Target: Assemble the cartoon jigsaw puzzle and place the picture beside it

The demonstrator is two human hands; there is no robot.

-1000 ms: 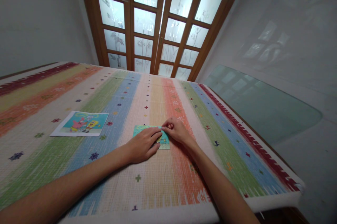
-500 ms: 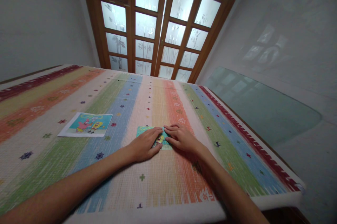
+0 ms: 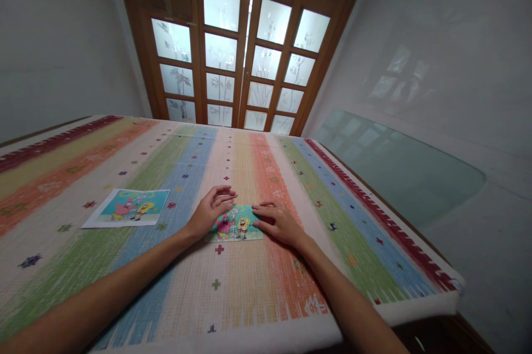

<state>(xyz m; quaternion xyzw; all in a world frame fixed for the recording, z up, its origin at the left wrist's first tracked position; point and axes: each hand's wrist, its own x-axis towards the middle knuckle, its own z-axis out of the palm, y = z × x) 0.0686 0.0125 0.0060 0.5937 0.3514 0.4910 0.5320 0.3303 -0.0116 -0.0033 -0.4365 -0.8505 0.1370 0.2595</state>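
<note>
A small jigsaw puzzle [image 3: 239, 226] with pink and yellow cartoon figures on teal lies flat on the striped tablecloth. Over its upper left part hovers my left hand [image 3: 213, 209], fingers curved and apart, with nothing in it. My right hand [image 3: 277, 222] rests at the puzzle's right side, its fingertips touching that edge and its fingers loosely spread. The puzzle's upper left corner is hidden behind my left hand. Off to the left lies a printed sheet [image 3: 128, 208] with the same cartoon scene, and neither hand is on it.
The striped cloth [image 3: 183, 282] covers a large table, whose near edge runs along the bottom. A glass-paned wooden door [image 3: 243, 74] stands beyond the far edge. Along the right side is a wall with a pale green panel [image 3: 399, 165].
My left hand has lifted and moved left off the puzzle, uncovering its figures. My right hand has stayed by the right edge. The view has tilted slightly upward.
</note>
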